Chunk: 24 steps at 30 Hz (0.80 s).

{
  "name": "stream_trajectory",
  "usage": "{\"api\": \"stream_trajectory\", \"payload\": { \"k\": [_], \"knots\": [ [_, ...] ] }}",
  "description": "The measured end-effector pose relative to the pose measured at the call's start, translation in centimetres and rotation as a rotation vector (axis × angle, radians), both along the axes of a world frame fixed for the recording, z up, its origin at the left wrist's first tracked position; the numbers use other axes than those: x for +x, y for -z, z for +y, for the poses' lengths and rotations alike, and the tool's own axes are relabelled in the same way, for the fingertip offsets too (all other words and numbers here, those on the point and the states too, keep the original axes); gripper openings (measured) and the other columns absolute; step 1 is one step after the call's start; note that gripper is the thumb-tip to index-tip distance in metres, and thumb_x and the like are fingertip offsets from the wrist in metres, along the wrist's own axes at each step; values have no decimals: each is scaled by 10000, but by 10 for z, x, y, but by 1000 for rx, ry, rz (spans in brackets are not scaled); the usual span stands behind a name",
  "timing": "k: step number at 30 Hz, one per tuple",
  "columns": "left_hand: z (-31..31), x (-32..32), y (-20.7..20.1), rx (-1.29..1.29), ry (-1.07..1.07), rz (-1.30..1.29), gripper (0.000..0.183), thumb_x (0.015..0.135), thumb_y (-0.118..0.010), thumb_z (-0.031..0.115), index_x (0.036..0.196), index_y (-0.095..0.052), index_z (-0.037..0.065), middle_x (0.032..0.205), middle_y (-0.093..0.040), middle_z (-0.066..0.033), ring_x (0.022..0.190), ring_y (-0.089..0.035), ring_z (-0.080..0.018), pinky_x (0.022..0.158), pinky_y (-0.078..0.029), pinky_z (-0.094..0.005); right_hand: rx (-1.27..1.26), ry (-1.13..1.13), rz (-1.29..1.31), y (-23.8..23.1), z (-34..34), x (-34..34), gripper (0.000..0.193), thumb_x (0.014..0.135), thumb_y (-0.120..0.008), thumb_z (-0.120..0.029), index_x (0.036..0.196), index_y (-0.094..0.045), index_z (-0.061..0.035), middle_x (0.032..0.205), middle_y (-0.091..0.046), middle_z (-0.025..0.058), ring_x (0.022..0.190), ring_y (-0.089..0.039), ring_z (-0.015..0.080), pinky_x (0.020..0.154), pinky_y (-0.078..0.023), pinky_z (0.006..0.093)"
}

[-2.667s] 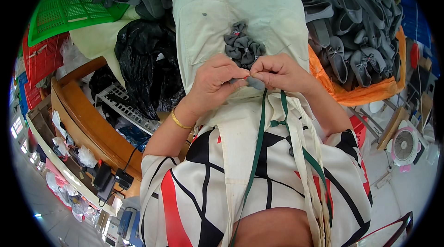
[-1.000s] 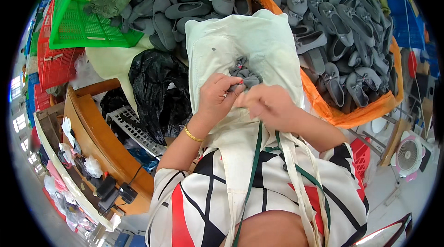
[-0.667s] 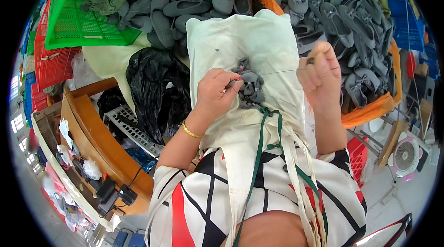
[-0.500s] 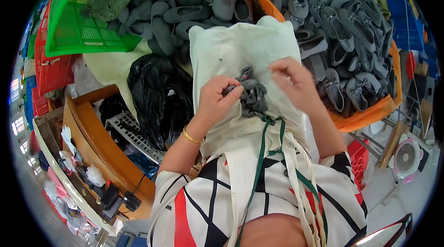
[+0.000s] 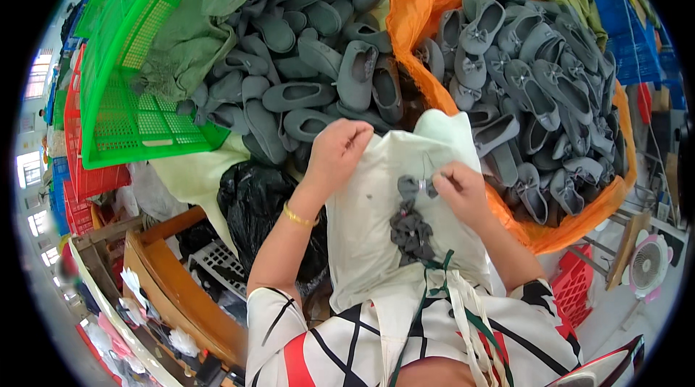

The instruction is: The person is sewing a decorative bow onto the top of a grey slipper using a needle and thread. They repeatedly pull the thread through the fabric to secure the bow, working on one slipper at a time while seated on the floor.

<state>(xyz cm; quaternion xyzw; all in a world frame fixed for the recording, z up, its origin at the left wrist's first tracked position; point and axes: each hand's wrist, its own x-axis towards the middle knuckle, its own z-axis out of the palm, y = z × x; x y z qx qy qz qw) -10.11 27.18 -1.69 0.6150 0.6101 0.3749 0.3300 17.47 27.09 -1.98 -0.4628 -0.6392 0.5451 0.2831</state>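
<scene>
My right hand (image 5: 463, 191) is closed in a pinch at the right end of a small grey fabric bow (image 5: 410, 187). A thin thread-like loop rises beside that bow. Just below, a little heap of grey bows (image 5: 410, 233) lies on the off-white apron (image 5: 362, 231) over my lap. My left hand (image 5: 339, 155) is closed near the far edge of the apron, beside plain grey shoes (image 5: 308, 124). Whatever its fingers hold, if anything, is hidden.
Plain grey shoes spill from a green crate (image 5: 145, 137) at the far left. An orange sack (image 5: 420, 72) holds grey shoes with bows (image 5: 554, 90) at the right. A black plastic bag (image 5: 253, 202), a wooden drawer (image 5: 174, 264) and a small fan (image 5: 648, 264) stand around.
My left hand has left the bow heap and moved toward the plain shoes. My right hand has come down to a bow above the heap. The view has tilted up.
</scene>
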Motion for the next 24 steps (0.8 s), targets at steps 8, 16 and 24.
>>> {"api": "stream_trajectory", "payload": {
  "k": [8,16,24],
  "knots": [
    [140,-1,153,-33,334,746,204,838,-690,188,996,-671,60,928,-672,-106,950,-633,-289,863,-483,-407,257,16,-62,4,6,-6,17,842,-677,-58,855,-672,-49,674,-499,26,542,-431,117,501,-323,265],
    [152,-24,195,-251,319,1044,152,819,-689,249,876,-722,113,884,-722,-89,929,-667,-242,996,-385,-481,247,60,-48,4,5,-3,35,810,-715,-91,838,-704,-73,616,-468,34,532,-439,172,503,-337,300],
    [106,-48,42,11,-459,31,346,847,-737,322,761,-618,9,643,-645,-100,552,-597,-202,558,-466,-342,133,184,98,8,-7,-9,40,898,-654,-51,909,-666,-13,713,-531,10,599,-486,104,564,-397,252]
  ]
}}
